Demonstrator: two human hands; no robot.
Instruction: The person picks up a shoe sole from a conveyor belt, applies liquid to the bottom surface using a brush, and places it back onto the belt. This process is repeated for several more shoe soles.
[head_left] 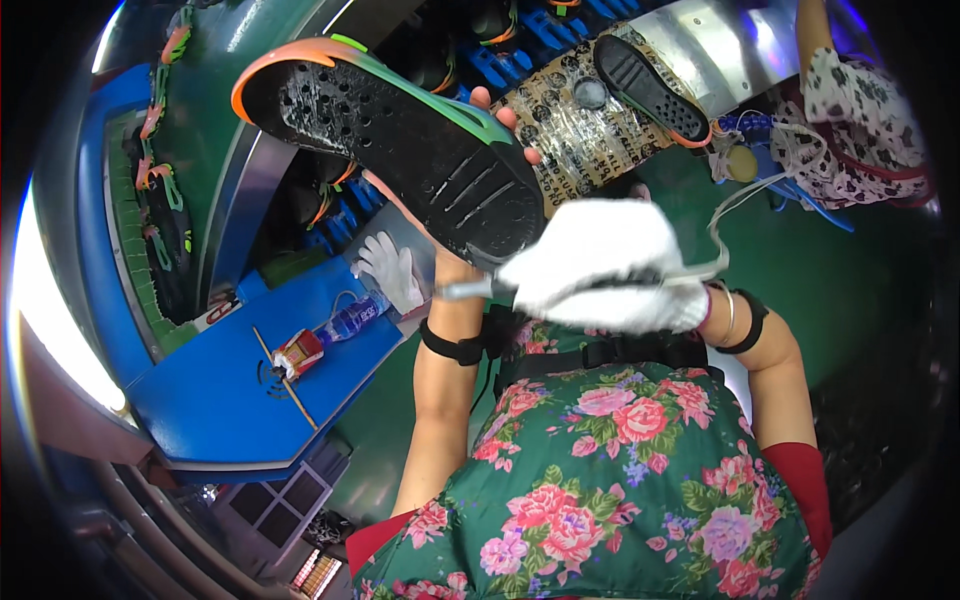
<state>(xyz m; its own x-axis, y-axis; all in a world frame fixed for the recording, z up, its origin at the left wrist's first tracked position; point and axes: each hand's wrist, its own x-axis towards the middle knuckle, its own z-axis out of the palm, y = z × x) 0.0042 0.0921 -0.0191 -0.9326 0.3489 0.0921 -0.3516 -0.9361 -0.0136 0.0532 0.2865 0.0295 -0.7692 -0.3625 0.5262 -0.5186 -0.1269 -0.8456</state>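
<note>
My bare left hand [507,118] holds up a shoe [400,150] with its black underside facing me. Its rim fades from orange to green, small holes dot the forefoot, and whitish smears mark the toe area. Fingertips show over the far edge; the palm is mostly hidden behind it. My right hand [600,265], in a white glove, is closed around a corded tool with a grey metal tip [465,290]. That tip points left, just below the heel end and in front of my left wrist. From the glove's right side a pale cord [715,235] runs off.
A second black shoe sole [650,85] and a round grey piece [590,94] lie on taped cardboard [575,150]. The blue table [220,400] bears a white glove [388,265], a bottle [355,318], a red packet [298,352] and a stick. Another person's patterned sleeve [865,105] is at right.
</note>
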